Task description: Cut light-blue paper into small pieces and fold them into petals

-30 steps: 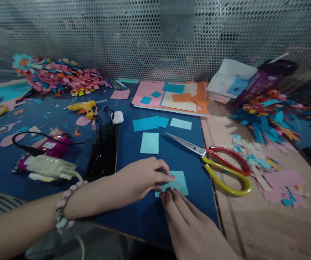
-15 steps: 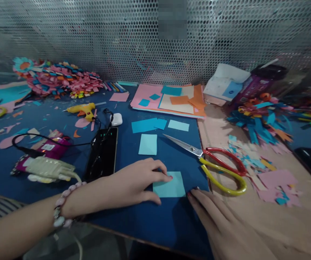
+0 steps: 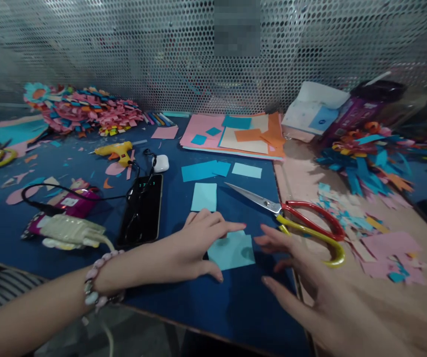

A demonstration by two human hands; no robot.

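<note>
My left hand [image 3: 194, 248], a beaded bracelet on its wrist, reaches over the left side of a light teal paper piece [image 3: 233, 252], fingers apart and index finger stretched along its top edge. What looks like a corner of paper shows behind that finger. My right hand [image 3: 302, 277] hovers just right of the piece, thumb and fingers spread, holding nothing. Beyond the left fingers lies a pale teal paper rectangle [image 3: 204, 197]. Scissors [image 3: 291, 213] with one red and one yellow handle rest beside and behind my right hand, blades pointing left.
Left are a black phone [image 3: 141, 210], a purple device [image 3: 74, 203] with cables, a yellow glue gun [image 3: 115, 151] and a white earbud case [image 3: 160, 163]. Coloured paper sheets [image 3: 198, 128] lie at the back before a perforated metal panel [image 3: 161, 54]. Paper scraps [image 3: 392, 248] lie right.
My right hand has lifted off the table beside the paper and opened its fingers. My left index finger has straightened across the paper's top edge, and the paper has tilted slightly.
</note>
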